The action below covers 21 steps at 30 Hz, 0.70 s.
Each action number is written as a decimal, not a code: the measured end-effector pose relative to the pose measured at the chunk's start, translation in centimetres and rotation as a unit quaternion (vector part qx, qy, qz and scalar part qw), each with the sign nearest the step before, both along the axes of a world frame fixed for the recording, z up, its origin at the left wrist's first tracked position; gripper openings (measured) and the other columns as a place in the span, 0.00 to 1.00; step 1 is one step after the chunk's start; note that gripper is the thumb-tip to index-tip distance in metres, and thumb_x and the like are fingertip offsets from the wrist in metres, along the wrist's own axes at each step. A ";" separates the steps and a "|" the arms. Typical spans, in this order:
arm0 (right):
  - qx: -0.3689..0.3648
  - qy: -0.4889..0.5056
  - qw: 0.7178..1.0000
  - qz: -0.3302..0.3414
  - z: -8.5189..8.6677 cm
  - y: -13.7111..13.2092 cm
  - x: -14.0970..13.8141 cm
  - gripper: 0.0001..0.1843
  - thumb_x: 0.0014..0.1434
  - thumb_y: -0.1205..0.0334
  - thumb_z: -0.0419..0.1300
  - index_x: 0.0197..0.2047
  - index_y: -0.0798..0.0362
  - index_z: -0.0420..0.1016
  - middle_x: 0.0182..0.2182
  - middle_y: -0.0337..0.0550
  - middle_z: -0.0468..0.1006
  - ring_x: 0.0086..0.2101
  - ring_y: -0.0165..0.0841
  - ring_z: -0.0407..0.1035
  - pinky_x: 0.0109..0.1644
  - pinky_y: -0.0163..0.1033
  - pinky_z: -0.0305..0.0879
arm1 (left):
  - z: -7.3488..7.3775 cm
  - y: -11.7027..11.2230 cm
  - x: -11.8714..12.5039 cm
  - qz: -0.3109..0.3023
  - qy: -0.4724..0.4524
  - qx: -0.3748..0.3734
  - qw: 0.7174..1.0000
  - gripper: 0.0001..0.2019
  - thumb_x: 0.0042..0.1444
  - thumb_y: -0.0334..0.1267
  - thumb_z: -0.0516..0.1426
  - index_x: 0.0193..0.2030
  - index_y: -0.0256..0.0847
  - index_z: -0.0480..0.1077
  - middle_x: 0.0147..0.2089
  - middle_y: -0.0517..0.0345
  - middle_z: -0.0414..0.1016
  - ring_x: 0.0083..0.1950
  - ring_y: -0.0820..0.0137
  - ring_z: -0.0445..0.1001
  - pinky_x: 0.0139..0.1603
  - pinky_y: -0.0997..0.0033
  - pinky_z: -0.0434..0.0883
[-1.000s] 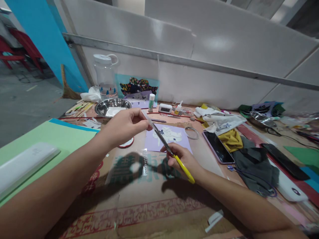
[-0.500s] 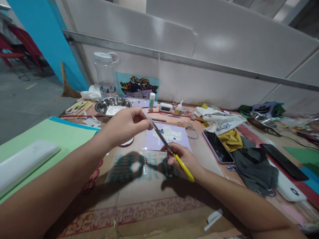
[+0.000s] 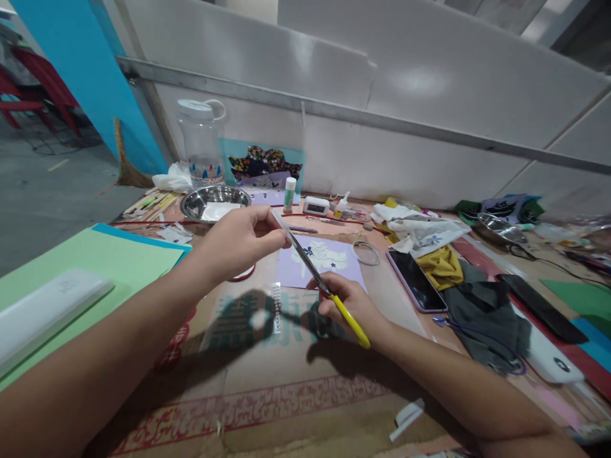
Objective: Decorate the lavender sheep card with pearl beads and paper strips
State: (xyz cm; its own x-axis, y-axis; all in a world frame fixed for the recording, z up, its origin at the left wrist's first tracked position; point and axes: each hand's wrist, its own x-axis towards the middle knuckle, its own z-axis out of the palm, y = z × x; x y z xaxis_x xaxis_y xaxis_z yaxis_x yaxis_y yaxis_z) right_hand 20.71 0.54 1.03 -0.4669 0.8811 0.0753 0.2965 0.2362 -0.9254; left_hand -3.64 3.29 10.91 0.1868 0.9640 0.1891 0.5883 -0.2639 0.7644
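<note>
My right hand (image 3: pixel 344 299) grips a pair of scissors by its yellow handle (image 3: pixel 352 323), the blades slanting up and left. Between the thumb and fingers of my left hand (image 3: pixel 251 238) is a thin white strip (image 3: pixel 277 219), which the blade tips meet; whether they cut into it I cannot tell. Behind the scissors lies a lilac card (image 3: pixel 291 270) with a white raised pattern and small dark blue flowers. A narrow strip of clear beads (image 3: pixel 277 308) rests on the table in front of it.
A steel bowl (image 3: pixel 188 205), a clear bottle (image 3: pixel 203 137) and a glue stick (image 3: pixel 289 194) stand at the back. To the right are a phone (image 3: pixel 415 280) and dark cloth (image 3: pixel 482 318). Green sheets (image 3: pixel 138 257) with a white case (image 3: pixel 57 308) lie left. White paper scraps (image 3: pixel 407 416) lie in front.
Both hands keep nearly the same pose, with the scissors still at the white strip. The whole view has shifted very slightly.
</note>
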 end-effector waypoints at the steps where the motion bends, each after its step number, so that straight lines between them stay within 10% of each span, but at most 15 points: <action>1: 0.001 0.000 1.000 0.000 0.0 0.0 0.0 0.33 0.52 0.32 0.65 0.43 0.54 0.75 0.25 0.34 0.64 0.26 0.28 0.55 0.29 0.35 0.52 | 0.0 0.0 0.0 0.002 0.001 0.001 1.000 0.09 0.52 0.45 0.59 0.29 0.43 0.74 0.31 0.59 0.81 0.34 0.65 0.76 0.32 0.68 0.65; 21: -0.007 -0.013 1.000 -0.003 0.9 -0.2 -0.1 0.35 0.50 0.30 0.64 0.44 0.54 0.74 0.26 0.35 0.65 0.26 0.28 0.57 0.29 0.35 0.54 | 0.1 -0.2 0.2 0.005 -0.023 0.004 1.000 0.08 0.53 0.44 0.59 0.30 0.43 0.72 0.33 0.59 0.82 0.36 0.65 0.78 0.35 0.69 0.68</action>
